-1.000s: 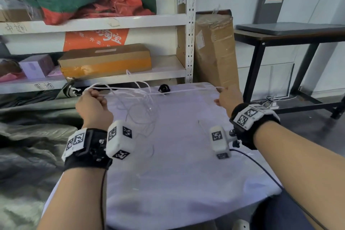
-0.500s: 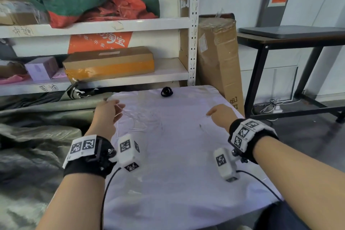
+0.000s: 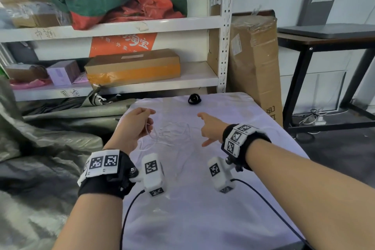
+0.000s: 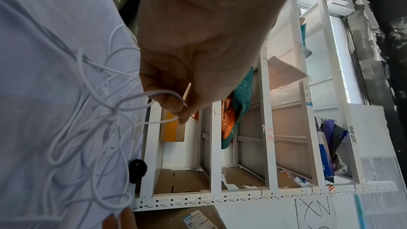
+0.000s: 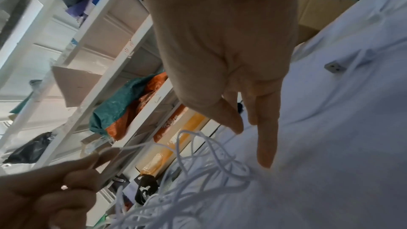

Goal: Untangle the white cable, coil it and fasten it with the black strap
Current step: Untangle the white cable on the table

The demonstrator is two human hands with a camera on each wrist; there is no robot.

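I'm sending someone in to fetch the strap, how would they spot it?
Find the table draped in a white cloth before the shelving. The black strap lies at its far edge, beyond the white cable, the only small dark curl there.

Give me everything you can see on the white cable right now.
The white cable is thin, round and flexible, lying as a loose tangle of overlapping loops on the white cloth between the hands. The left hand pinches one strand and lifts a loop off the cloth; the wrist view shows it curving round the fingertips. The right hand is open, fingers reaching toward the tangle without gripping it. The cable is not yet coiled.
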